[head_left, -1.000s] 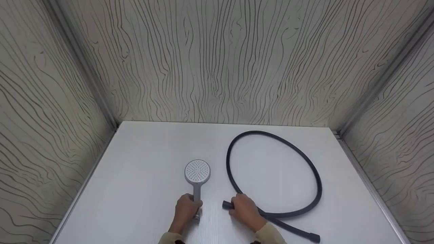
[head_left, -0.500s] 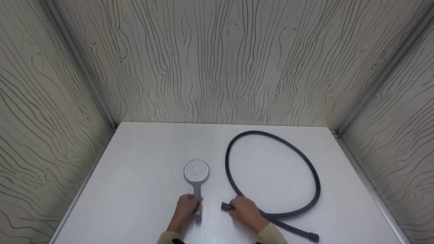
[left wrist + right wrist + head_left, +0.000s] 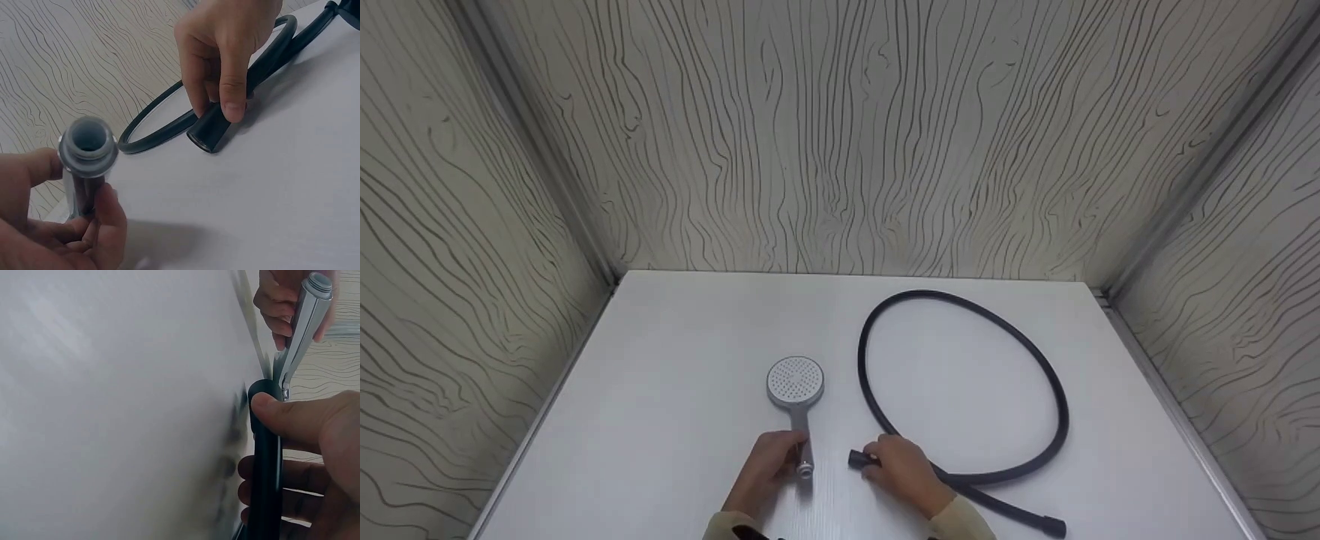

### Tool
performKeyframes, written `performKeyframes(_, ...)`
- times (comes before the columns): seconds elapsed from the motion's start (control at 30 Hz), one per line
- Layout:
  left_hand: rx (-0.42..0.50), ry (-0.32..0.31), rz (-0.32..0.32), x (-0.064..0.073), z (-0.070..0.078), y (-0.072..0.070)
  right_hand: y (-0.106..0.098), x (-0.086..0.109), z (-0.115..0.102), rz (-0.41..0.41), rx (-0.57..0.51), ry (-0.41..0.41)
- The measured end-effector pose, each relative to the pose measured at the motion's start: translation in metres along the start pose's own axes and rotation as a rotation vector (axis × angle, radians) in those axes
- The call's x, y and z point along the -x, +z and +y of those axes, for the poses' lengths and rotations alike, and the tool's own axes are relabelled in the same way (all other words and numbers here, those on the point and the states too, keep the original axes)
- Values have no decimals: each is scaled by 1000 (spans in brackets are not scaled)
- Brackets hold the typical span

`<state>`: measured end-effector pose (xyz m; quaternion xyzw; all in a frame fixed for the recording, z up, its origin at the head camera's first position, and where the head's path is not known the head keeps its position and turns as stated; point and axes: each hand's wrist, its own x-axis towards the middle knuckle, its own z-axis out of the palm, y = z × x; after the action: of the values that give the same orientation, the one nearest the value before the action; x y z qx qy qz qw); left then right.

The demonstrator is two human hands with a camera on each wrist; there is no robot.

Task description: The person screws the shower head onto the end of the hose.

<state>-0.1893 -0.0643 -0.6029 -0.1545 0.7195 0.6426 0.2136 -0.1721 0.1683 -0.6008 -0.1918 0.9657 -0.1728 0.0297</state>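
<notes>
My left hand [image 3: 769,461] grips the handle of a grey shower head [image 3: 796,381], whose round spray face with small holes points up. In the left wrist view the threaded end [image 3: 88,142] of its handle faces the camera and shows an open bore. My right hand [image 3: 905,466] pinches a black shower hose [image 3: 267,467] just behind its wider end fitting [image 3: 209,132]. That fitting lies to the right of the handle's threaded end, a short gap apart in the head view. Thumb and fingers wrap the hose from opposite sides in the right wrist view.
Beyond the right hand the hose makes a large loop [image 3: 1063,405] on the white table [image 3: 675,360] and crosses itself. Its other end fitting [image 3: 1054,527] lies near the front right. Wood-grain panels [image 3: 825,135] stand at the back and both sides.
My left hand has tilted the shower head's handle, swinging its threaded end slightly right and up into view. The right hand and the hose have stayed almost in place.
</notes>
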Motion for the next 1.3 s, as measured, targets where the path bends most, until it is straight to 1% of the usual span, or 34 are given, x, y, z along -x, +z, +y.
performKeyframes(0.1,36,-26,-5,1,2,0,0,0,0,16,12,-13)
performKeyframes(0.23,18,-19,4,3,5,1,-1,-1,-1,25,-5,-14)
performKeyframes(0.33,21,-22,7,3,5,1,-3,0,-1,47,-19,-27)
performKeyframes(0.5,54,-10,-5,4,5,-1,-4,0,1,90,-67,-31)
performKeyframes(0.7,130,28,-35,9,8,-3,-5,-1,1,102,-143,7)
performKeyframes(0.97,172,62,-45,12,10,-4,-10,-1,-2,81,-202,15)
performKeyframes(1.17,176,71,-23,14,13,-2,-16,-1,-4,77,-223,-2)
performKeyframes(1.3,187,68,-11,16,14,-2,-18,-2,-4,49,-257,-6)
